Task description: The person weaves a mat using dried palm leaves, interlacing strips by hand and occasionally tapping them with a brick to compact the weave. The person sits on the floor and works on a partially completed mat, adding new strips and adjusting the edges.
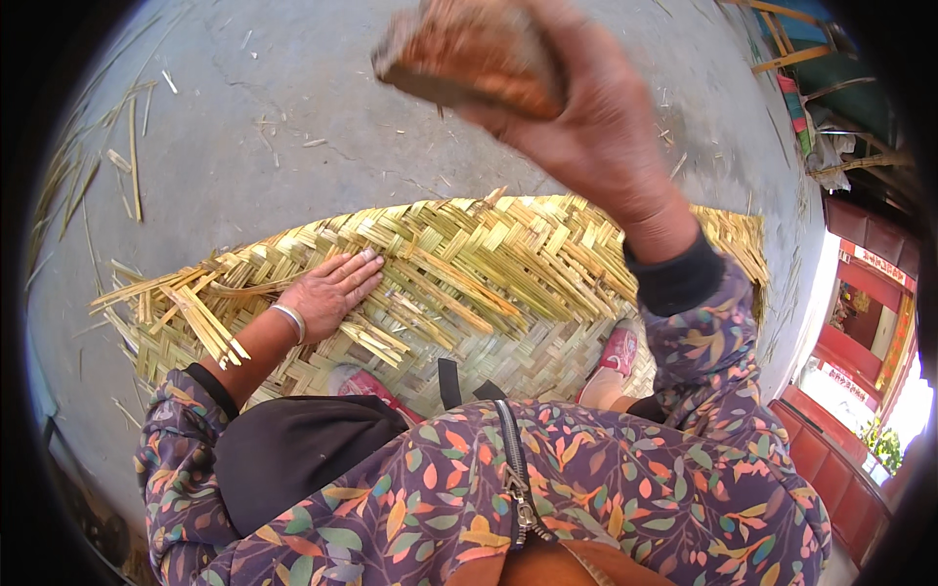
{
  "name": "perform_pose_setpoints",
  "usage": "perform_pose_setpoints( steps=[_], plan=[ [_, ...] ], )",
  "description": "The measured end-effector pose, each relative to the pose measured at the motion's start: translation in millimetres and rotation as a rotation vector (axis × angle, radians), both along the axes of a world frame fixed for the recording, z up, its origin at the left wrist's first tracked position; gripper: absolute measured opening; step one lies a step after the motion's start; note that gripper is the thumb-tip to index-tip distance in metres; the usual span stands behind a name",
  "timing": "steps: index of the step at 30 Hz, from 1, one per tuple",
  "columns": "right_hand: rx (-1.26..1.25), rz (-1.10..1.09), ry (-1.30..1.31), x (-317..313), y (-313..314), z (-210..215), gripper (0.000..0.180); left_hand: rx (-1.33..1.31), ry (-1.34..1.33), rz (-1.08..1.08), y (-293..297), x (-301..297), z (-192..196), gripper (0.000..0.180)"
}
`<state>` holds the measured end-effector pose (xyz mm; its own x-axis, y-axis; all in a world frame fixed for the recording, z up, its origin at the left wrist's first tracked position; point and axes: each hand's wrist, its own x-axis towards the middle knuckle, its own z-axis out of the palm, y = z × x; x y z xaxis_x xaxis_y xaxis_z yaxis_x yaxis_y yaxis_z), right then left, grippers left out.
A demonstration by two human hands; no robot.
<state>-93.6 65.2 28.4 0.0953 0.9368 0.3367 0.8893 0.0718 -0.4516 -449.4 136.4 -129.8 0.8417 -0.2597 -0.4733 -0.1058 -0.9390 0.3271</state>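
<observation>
Item: woven mat [562, 256], yellow-green strips in a slanting weave, laid across the grey floor [283, 127] in front of the wearer; loose strip ends at its left end.

Item: left hand [325, 296], palm down on the mat. The weave lies directly under the fingers, which are extended and nearly together, clamped on nothing. Forearm reaches forward from the lower left, fingertips angled to the right; silver-coloured bangle [290, 321] at the wrist.

Item: reddish-brown block [479, 61], rough-edged, held up clear of the mat by the right hand [598, 112]. Fingers and thumb clamped on the block, somewhat blurred; some fingertips I cannot make out. Arm raised and bent, wrist above the dark cuff [677, 273].

Item: red shoes [618, 352], set apart at the mat's near side.
</observation>
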Motion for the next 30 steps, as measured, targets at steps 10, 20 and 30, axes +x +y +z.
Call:
perform_pose_setpoints(
  steps=[10,20,30],
  plan=[
    [-0.285,0.131,-0.104,-56.3,-15.5,-91.1,0.071,-0.054,-0.055,0.052,6.5,-0.1,-1.9,0.065],
    [-0.371,0.143,-0.169,-127.2,35.5,-50.9,0.074,-0.118,-0.087,0.068,1.8,-8.0,-7.5,0.064],
    [-0.365,0.199,-0.067,-134.8,32.7,-99.5,0.073,-0.138,-0.174,0.081,1.3,-12.5,-14.5,0.062]
  ],
)
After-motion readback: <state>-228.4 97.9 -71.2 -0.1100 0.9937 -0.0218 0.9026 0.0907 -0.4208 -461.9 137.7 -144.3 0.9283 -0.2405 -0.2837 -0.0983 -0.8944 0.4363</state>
